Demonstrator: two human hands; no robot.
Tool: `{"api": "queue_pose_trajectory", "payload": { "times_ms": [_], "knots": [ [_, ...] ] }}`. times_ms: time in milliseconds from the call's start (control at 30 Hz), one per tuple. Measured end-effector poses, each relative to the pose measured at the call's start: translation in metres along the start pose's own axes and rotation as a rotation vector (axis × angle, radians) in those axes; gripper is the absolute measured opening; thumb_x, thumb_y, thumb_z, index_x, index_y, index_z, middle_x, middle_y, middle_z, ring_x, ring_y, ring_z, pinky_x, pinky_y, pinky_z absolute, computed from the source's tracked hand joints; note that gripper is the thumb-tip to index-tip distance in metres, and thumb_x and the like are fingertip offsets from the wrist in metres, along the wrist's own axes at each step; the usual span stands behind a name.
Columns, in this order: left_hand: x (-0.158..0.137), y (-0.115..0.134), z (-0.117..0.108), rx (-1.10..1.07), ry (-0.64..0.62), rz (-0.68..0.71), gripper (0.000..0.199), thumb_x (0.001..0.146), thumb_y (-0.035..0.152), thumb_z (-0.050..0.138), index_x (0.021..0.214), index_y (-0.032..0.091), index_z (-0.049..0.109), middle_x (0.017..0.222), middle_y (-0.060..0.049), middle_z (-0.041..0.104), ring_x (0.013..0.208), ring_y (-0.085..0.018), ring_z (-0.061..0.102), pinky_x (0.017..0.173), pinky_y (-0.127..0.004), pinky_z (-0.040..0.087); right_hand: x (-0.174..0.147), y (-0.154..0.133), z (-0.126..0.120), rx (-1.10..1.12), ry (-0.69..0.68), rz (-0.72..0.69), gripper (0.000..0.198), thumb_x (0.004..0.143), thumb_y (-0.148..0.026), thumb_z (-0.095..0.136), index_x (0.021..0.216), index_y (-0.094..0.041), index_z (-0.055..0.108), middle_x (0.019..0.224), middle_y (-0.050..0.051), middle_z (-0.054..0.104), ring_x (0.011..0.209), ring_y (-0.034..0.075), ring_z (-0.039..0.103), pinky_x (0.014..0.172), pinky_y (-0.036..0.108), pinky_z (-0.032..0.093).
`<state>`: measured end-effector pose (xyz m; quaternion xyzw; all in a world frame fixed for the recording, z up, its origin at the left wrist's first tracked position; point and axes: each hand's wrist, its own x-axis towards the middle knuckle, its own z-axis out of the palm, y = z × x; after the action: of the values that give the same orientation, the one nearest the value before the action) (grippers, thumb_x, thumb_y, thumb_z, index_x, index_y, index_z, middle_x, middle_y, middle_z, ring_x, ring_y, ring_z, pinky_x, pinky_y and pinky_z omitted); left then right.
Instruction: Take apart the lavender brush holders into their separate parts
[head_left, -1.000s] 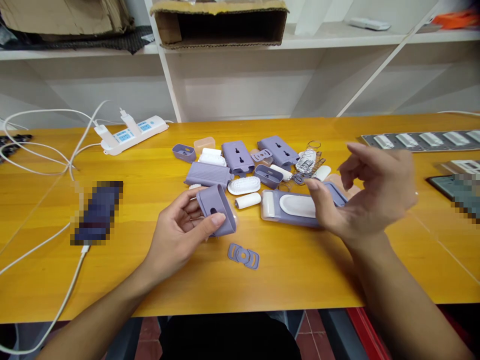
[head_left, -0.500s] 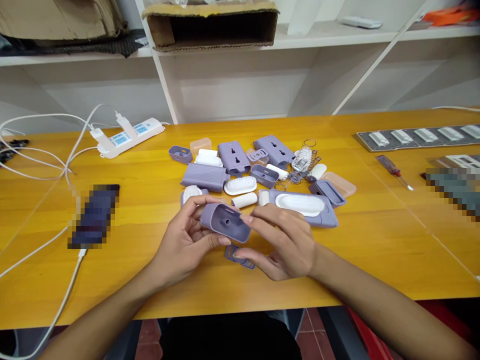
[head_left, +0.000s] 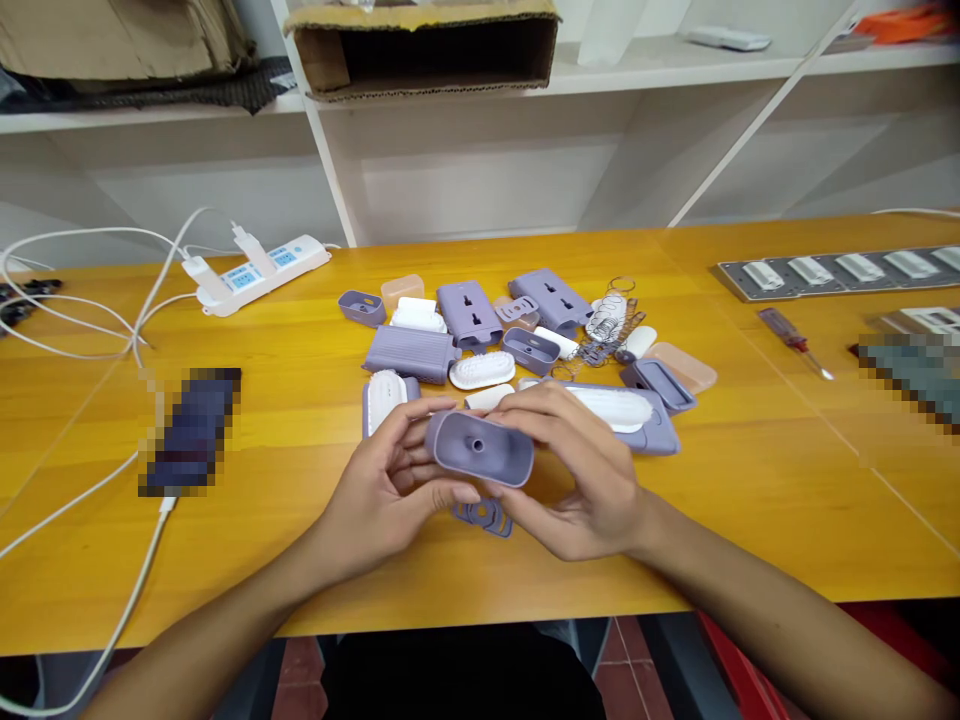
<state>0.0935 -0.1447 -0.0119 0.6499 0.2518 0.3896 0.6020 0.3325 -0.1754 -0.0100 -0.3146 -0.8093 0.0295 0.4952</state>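
Note:
Between my two hands I hold a purple oval plastic cup [head_left: 499, 460], its hollow side facing me with a small round post inside. My left hand [head_left: 390, 485] grips its left end, thumb along the lower edge. The fingers and thumb of my right hand [head_left: 581, 470] close on its right end. Just below the cup a flat purple slotted plate [head_left: 486, 516] lies on the table, partly covered. Beyond my hands lie a white bristled brush head [head_left: 482, 370], a white roller [head_left: 489, 398] and a purple body with a white oval brush [head_left: 611, 408].
Purple housings [head_left: 469, 313], clear orange caps [head_left: 681, 368] and thin wire springs [head_left: 611, 325] are heaped farther back. On the right are a screwdriver [head_left: 795, 340] and a grey strip with white parts [head_left: 832, 270]. A phone [head_left: 191, 430] and a power strip [head_left: 262, 275] with cables lie left.
The cup has shifted slightly right and turned more level. My right hand, which only touched its edge with fingertips, now grips its right end.

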Motion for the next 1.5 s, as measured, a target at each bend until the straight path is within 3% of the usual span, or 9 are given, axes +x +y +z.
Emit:
{"api": "queue_pose_trajectory", "payload": {
  "times_ms": [100,200,267,367,633,833,1100,1400,1500],
  "knots": [
    [-0.006,-0.01,0.004,0.292,-0.045,0.175,0.053,0.105,0.017,0.077,0.153,0.025,0.056,0.138,-0.013,0.079,0.113,-0.022,0.084,0.098,-0.036,0.072,0.001,0.005,-0.004,-0.048,0.177,0.008,0.056,0.085,-0.016,0.085,0.138,-0.015,0.069,0.114,0.017,0.076,0.101,0.034,0.074,0.082,0.052,0.063],
    [-0.011,-0.023,0.011,0.757,-0.172,0.444,0.029,0.109,0.013,0.068,0.138,0.011,0.065,0.131,-0.019,0.078,0.117,-0.027,0.079,0.103,-0.042,0.069,0.0,0.011,-0.008,-0.082,0.319,0.041,0.056,0.081,-0.016,0.086,0.136,-0.019,0.073,0.114,0.015,0.075,0.102,0.035,0.073,0.083,0.054,0.063],
    [-0.013,-0.03,0.017,0.965,-0.294,0.57,0.015,0.111,0.009,0.059,0.122,0.007,0.068,0.122,-0.02,0.077,0.116,-0.03,0.074,0.101,-0.046,0.067,-0.001,0.014,-0.009,-0.094,0.343,0.061,0.057,0.08,-0.015,0.086,0.135,-0.021,0.074,0.114,0.015,0.074,0.103,0.036,0.073,0.084,0.054,0.063],
    [-0.014,-0.037,0.024,1.094,-0.384,0.598,0.019,0.113,0.009,0.051,0.111,0.008,0.069,0.112,-0.016,0.075,0.106,-0.029,0.069,0.093,-0.044,0.065,-0.002,0.017,-0.009,-0.093,0.333,0.065,0.057,0.08,-0.014,0.086,0.135,-0.022,0.074,0.113,0.015,0.074,0.103,0.036,0.073,0.084,0.055,0.063],
    [-0.021,-0.044,0.03,1.178,-0.374,0.52,0.011,0.112,0.012,0.056,0.114,0.011,0.067,0.105,-0.012,0.068,0.098,-0.027,0.062,0.087,-0.042,0.06,0.001,0.018,-0.009,-0.117,0.273,0.085,0.053,0.082,-0.014,0.087,0.132,-0.02,0.073,0.113,0.015,0.073,0.1,0.034,0.072,0.083,0.052,0.062],
    [-0.022,-0.045,0.031,1.169,-0.374,0.448,0.023,0.114,0.035,0.06,0.116,0.012,0.066,0.106,-0.012,0.067,0.095,-0.027,0.062,0.081,-0.041,0.058,0.004,0.018,-0.009,-0.176,0.227,0.095,0.047,0.087,-0.018,0.083,0.131,-0.024,0.069,0.112,0.013,0.074,0.098,0.032,0.072,0.083,0.051,0.06],
    [-0.018,-0.04,0.026,1.091,-0.397,0.512,0.031,0.119,0.027,0.048,0.097,0.014,0.066,0.095,-0.008,0.069,0.086,-0.022,0.06,0.075,-0.035,0.053,-0.002,0.023,-0.007,-0.397,0.017,0.166,0.048,0.096,-0.023,0.074,0.142,-0.02,0.061,0.1,0.011,0.069,0.099,0.035,0.063,0.085,0.051,0.053],
    [-0.006,-0.008,0.012,0.914,-0.115,0.634,0.003,0.107,0.012,0.067,0.105,0.013,0.065,0.09,-0.008,0.071,0.085,-0.02,0.065,0.083,-0.035,0.059,-0.001,0.018,-0.008,-0.508,-0.061,0.042,0.02,0.097,-0.027,0.07,0.113,-0.021,0.06,0.091,0.01,0.07,0.087,0.031,0.058,0.076,0.044,0.036],
    [-0.002,-0.003,0.004,0.822,0.005,0.649,0.014,0.101,0.008,0.075,0.106,0.013,0.064,0.09,-0.007,0.069,0.081,-0.018,0.063,0.074,-0.031,0.056,-0.001,0.018,-0.008,-0.509,-0.142,0.039,0.012,0.1,-0.03,0.068,0.098,-0.023,0.058,0.083,0.008,0.065,0.083,0.029,0.054,0.075,0.043,0.034]
  ]
}}
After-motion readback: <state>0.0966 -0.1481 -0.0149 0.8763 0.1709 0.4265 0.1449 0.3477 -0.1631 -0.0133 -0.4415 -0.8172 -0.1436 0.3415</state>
